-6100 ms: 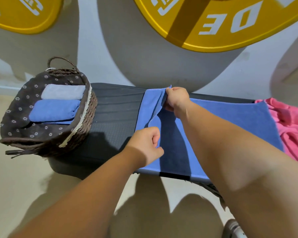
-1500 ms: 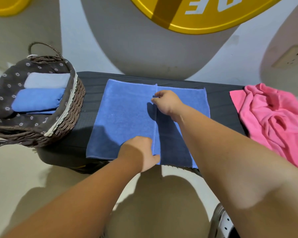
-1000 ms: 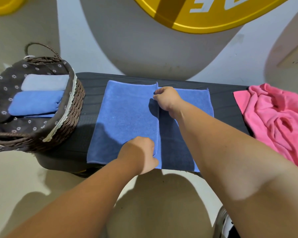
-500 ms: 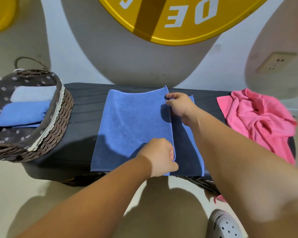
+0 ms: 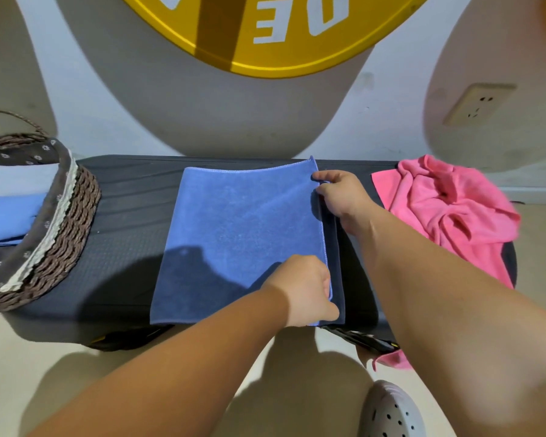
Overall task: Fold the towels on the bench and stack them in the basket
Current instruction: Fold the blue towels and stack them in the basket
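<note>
The basket [image 5: 67, 216] sits at the bench [image 5: 133, 197] left end. Mid-bench lies the blue towel [image 5: 240, 234], folded over — left hand [image 5: 306, 288] pinches its front corner, right hand [image 5: 341, 197] the back one. I'd square both edges before letting go.

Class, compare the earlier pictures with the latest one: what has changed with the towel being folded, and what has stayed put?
The left hand and right hand kept pinching the free edge of the blue terry towel and drew it rightward over the lower layer, almost to its right edge. The crumpled pink towel, the woven wicker basket and its folded towels stayed put.
</note>
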